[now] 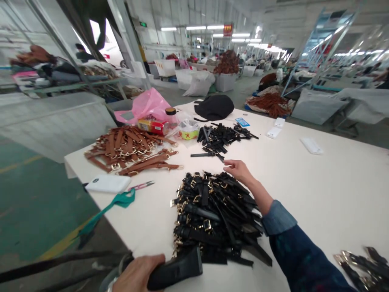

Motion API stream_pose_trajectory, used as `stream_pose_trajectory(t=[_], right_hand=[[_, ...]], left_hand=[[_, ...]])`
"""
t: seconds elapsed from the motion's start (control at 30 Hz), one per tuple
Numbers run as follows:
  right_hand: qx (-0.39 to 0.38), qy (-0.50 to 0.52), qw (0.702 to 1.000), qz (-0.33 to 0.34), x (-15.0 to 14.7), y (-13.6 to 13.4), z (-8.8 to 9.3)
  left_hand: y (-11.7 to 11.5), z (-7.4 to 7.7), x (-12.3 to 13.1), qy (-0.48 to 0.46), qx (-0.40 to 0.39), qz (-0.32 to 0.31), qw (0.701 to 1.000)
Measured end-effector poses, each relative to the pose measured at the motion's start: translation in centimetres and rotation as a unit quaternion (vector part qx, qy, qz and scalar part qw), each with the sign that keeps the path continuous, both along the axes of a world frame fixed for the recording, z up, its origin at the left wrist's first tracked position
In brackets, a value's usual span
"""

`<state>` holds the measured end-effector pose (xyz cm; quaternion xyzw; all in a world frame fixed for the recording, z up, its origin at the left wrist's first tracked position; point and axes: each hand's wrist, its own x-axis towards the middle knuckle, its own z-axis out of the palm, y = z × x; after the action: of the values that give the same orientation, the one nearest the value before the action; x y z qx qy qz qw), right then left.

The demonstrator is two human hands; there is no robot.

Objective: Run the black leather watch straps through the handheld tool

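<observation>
At the bottom of the view my left hand (138, 273) is closed around a wide black strap-like piece (176, 269), which looks like leather. My right hand (238, 170) reaches over the far edge of a large pile of black straps with gold buckles (212, 215). Its fingers are stretched out and a little apart, with nothing visible between them. Just beyond those fingertips lies a smaller, looser heap of black straps (220, 138). Whether the fingertips touch the nearest strap end, I cannot tell.
Brown buckled straps (130, 146) lie at the left, near a white phone (107, 183), thread snips (141, 185) and a teal cloth strip (123, 199). Farther back are a pink bag (148, 105) and a black cap (214, 107). More black straps (361, 267) sit at the right corner.
</observation>
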<state>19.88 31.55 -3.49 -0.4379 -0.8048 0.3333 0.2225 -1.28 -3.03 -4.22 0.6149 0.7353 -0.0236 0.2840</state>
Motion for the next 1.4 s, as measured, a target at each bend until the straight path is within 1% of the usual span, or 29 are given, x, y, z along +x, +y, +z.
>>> stream_pose_trajectory(t=[0.07, 0.17, 0.23, 0.33, 0.37, 0.43, 0.47, 0.53, 0.6, 0.7, 0.8, 0.87, 0.93, 1.03, 1.17, 1.23, 1.33, 1.4], right_hand=[[-0.011, 0.026, 0.999, 0.019, 2.2, -3.4, 0.2], [-0.006, 0.084, 0.996, 0.029, 4.7, -8.7, 0.5], [0.018, 0.121, 0.992, 0.03, 5.8, -12.4, 0.8], [0.082, 0.144, 0.985, 0.039, 6.7, -18.2, 1.2], [0.102, 0.146, 0.983, 0.05, 6.9, -20.1, 1.0], [0.133, 0.136, 0.978, 0.081, 6.9, -23.7, 0.2], [0.147, 0.12, 0.978, 0.091, 6.8, -25.2, -0.5], [0.179, 0.058, 0.978, 0.088, 6.5, -27.4, -2.1], [0.21, -0.028, 0.975, 0.068, 6.1, -28.4, -3.4], [0.229, -0.132, 0.963, 0.045, 5.7, -28.5, -4.7], [0.239, -0.177, 0.954, 0.017, 5.3, -28.0, -5.2], [0.251, -0.189, 0.949, 0.002, 4.9, -27.9, -5.4], [0.257, -0.19, 0.947, -0.009, 4.5, -28.1, -5.4], [0.245, -0.171, 0.954, -0.023, 4.0, -28.8, -5.3], [0.214, -0.111, 0.97, -0.042, 4.5, -31.1, -5.1], [0.188, -0.084, 0.978, -0.029, 5.0, -32.6, -5.5], [0.158, -0.048, 0.986, 0.001, 5.6, -34.6, -6.5], [0.158, -0.029, 0.987, -0.015, 5.7, -35.5, -7.2]], left_hand=[[0.1, 0.6, 0.4, -0.001, -0.004, -0.013, 1.0], [-0.4, 1.4, 1.0, 0.005, 0.017, -0.012, 1.0], [-1.3, 1.7, 1.5, 0.007, 0.033, -0.008, 0.999], [-3.3, 1.9, 2.5, 0.01, 0.059, 0.003, 0.998], [-4.1, 2.0, 2.9, 0.012, 0.068, 0.006, 0.998], [-5.7, 2.3, 3.6, 0.019, 0.09, 0.018, 0.996], [-6.5, 2.5, 4.0, 0.022, 0.102, 0.025, 0.994], [-8.1, 2.9, 4.5, 0.025, 0.124, 0.04, 0.991], [-9.7, 3.1, 4.9, 0.025, 0.138, 0.056, 0.989], [-12.0, 2.9, 4.9, 0.027, 0.153, 0.075, 0.985], [-13.7, 2.2, 4.4, 0.026, 0.161, 0.078, 0.984], [-14.1, 1.6, 3.9, 0.021, 0.163, 0.073, 0.984], [-14.0, 1.0, 3.4, 0.014, 0.168, 0.063, 0.984], [-13.0, 0.3, 2.9, 0.013, 0.179, 0.045, 0.983], [-11.4, -0.6, 2.8, -0.002, 0.182, 0.026, 0.983], [-11.0, -1.3, 2.8, -0.023, 0.174, 0.012, 0.984], [-11.0, -2.4, 2.5, -0.058, 0.161, -0.007, 0.985], [-11.1, -2.8, 2.1, -0.082, 0.149, -0.015, 0.985]])
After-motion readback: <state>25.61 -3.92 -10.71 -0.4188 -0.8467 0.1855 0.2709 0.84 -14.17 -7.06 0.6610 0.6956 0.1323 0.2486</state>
